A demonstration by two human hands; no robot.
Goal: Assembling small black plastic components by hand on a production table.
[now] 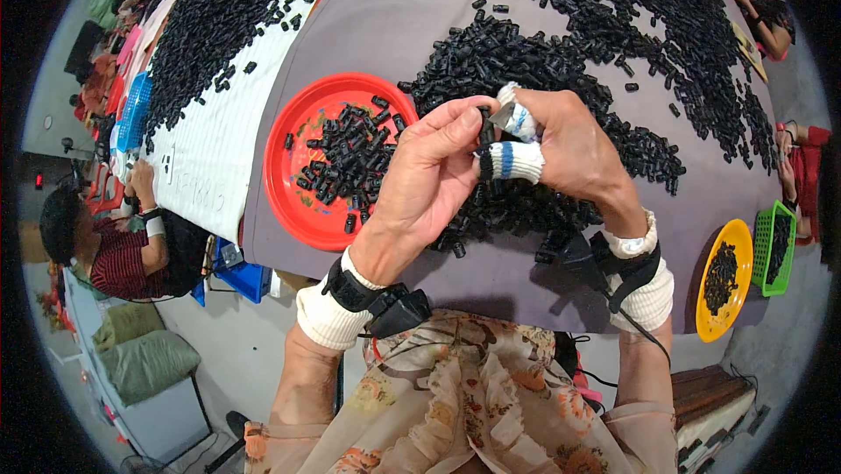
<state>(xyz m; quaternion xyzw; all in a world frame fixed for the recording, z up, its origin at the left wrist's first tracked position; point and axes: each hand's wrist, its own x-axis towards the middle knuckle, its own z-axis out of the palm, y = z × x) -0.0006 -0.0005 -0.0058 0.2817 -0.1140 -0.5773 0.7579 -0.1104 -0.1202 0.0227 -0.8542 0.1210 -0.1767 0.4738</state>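
Observation:
My left hand pinches a small black ribbed plastic part between thumb and fingers, held upright above the table. My right hand is closed close against it, with white knit finger covers, blue-striped, on its thumb and a finger. A small silvery piece like a blade shows at those fingertips, touching or nearly touching the part. Beneath both hands spreads a heap of similar black parts. Left of my left hand lies a red round tray holding many loose parts.
More black parts cover the far right of the grey-covered table. A yellow tray and a green basket stand at the right edge. Another person works at the left by a white-covered table; others sit at right.

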